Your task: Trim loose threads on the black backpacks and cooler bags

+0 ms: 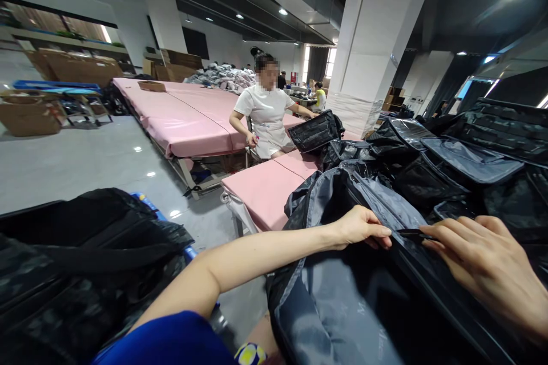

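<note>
A large black backpack [334,296] lies open in front of me, its grey lining showing with faint printed lettering. My left hand [363,227] reaches across the opening, thumb and fingers pinched on the seam along the bag's edge. To the right of it, my right hand [479,256] is closed around a thin dark pointed tool [411,233]. The tool's tip points at the seam, close to my left fingertips. Most of the tool is hidden in my fingers, so its exact kind does not show.
More dark camouflage bags [462,159] are piled at the right. Another bag [85,262] lies at lower left over a blue frame [148,205]. Across the pink table [261,188] a co-worker [268,108] in white handles a black bag [317,131]. A white pillar [368,40] stands behind.
</note>
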The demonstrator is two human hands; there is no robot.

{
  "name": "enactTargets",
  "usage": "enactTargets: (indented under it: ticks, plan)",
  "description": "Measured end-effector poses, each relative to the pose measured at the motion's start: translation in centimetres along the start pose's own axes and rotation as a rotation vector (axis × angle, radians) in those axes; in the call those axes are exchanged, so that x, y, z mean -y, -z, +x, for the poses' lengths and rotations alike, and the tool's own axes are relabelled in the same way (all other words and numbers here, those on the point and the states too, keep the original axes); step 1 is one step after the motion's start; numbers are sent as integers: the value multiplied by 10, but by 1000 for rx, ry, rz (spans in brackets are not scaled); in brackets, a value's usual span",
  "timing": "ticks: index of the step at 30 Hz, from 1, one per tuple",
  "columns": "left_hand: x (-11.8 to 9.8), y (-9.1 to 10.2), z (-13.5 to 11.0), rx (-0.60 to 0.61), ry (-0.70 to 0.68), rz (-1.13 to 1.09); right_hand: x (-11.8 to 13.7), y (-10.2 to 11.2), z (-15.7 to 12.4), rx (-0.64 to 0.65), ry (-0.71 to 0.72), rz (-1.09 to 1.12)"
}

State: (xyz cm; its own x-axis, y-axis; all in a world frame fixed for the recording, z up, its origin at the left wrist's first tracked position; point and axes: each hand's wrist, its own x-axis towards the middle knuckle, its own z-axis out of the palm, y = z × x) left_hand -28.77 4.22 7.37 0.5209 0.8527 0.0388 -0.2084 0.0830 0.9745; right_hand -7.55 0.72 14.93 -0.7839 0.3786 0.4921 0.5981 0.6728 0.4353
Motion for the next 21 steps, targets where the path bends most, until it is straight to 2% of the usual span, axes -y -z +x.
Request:
enactTargets:
  ticks: [7, 16, 18, 20, 21]
  plan:
    - [1, 1, 1, 7, 0, 10, 0, 1, -3, -12, -51, 37]
    - [-3, -2, -1, -24, 9, 50, 0, -2, -5, -16, -26, 16]
    - [-5, -4, -4, -85, 26, 168, 0, -2, -5, -21, -22, 17]
    - [-7, -5, -10, -222, -14, 447, 1, -2, -5, -29, -20, 20]
    - [-8, -6, -13, -297, -82, 628, 2, -3, -4, -33, -18, 22]
